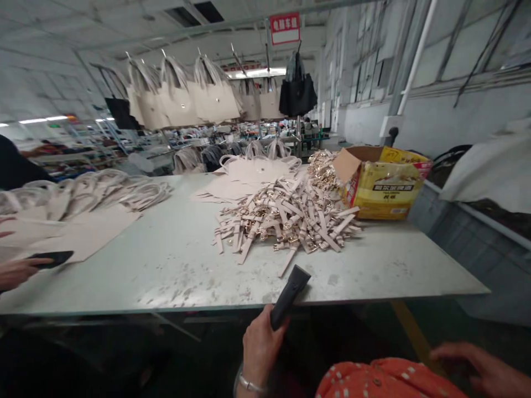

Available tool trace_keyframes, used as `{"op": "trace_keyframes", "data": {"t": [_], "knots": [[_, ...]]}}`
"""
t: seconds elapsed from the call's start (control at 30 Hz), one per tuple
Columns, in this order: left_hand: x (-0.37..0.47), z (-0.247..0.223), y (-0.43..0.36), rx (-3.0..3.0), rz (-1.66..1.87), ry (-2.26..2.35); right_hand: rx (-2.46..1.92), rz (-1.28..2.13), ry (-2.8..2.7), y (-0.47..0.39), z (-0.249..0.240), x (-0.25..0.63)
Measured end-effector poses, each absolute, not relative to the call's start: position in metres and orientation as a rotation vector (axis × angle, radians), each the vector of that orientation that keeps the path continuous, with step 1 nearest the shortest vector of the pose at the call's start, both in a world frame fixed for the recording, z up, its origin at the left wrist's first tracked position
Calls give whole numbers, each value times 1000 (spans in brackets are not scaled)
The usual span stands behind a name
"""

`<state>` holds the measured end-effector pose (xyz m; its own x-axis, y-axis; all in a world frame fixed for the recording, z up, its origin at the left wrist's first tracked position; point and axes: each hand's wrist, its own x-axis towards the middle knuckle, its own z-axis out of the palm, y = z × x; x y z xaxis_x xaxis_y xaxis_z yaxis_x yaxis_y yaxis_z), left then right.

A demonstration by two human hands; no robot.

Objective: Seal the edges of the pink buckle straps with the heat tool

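Observation:
My left hand (261,345), with a silver bangle at the wrist, is wrapped round the handle of a black handheld tool (289,296) with a wide, flat end. The tool tilts up and to the right over the table's front edge. Beyond it lies a heap of pale pink straps (286,213) with gold-coloured metal fittings. One strap (289,261) sticks out of the heap towards the tool. My right hand (481,362) is low at the right, beside the orange patterned clothing (385,378). It is blurred, its fingers loosely stretched out, and holds nothing visible.
On the pale table (166,260), flat bags (253,174) lie behind the straps. A yellow carton (388,190) stands at the right, near a grey bin (468,249). At the left, another person's hand (19,272) holds a black tool beside handled bags (95,226). Finished-looking bags (215,99) hang behind.

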<state>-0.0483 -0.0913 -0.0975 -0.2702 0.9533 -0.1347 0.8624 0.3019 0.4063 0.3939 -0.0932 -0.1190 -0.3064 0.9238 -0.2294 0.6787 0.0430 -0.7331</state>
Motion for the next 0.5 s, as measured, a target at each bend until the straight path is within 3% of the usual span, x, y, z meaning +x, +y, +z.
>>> {"op": "trace_keyframes", "data": {"t": [0.23, 0.4, 0.5], "knots": [[-46, -95, -94, 1664, 364, 2220, -1322, 737, -2247, 2, -66, 334], [-45, -92, -96, 1647, 331, 2225, -1299, 168, -2470, 84, -67, 273], [-45, -90, -97, 1632, 316, 2219, -1290, 69, -2520, 126, -71, 247]]}}
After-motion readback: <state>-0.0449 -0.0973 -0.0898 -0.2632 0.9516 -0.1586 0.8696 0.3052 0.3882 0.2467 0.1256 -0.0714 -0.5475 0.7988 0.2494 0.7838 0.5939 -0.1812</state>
